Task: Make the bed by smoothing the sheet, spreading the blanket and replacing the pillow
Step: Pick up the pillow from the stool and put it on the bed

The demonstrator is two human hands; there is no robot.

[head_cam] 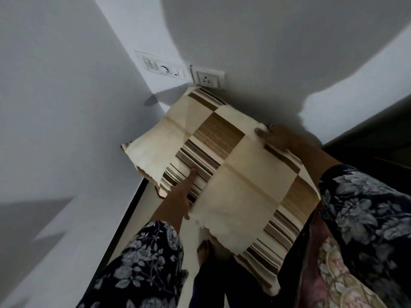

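A large pillow (pixel 224 172) in a cream case with brown and striped patches fills the middle of the head view, held up off the floor near a wall corner. My left hand (pixel 183 194) grips its left edge, thumb lying across a striped patch. My right hand (pixel 274 136) holds the far right edge, fingers curled over the cream fabric. Both sleeves are dark with a pale flower print. A floral blanket or sheet (pixel 329 270) in pink and cream shows at the lower right, partly behind my right arm. The rest of the bed is hidden.
Two white walls meet in a corner just behind the pillow, with a switch panel (pixel 163 67) and a socket (pixel 205 78) on them. My bare foot (pixel 204 250) stands on a pale floor below. A dark piece of furniture (pixel 378 141) sits at the right.
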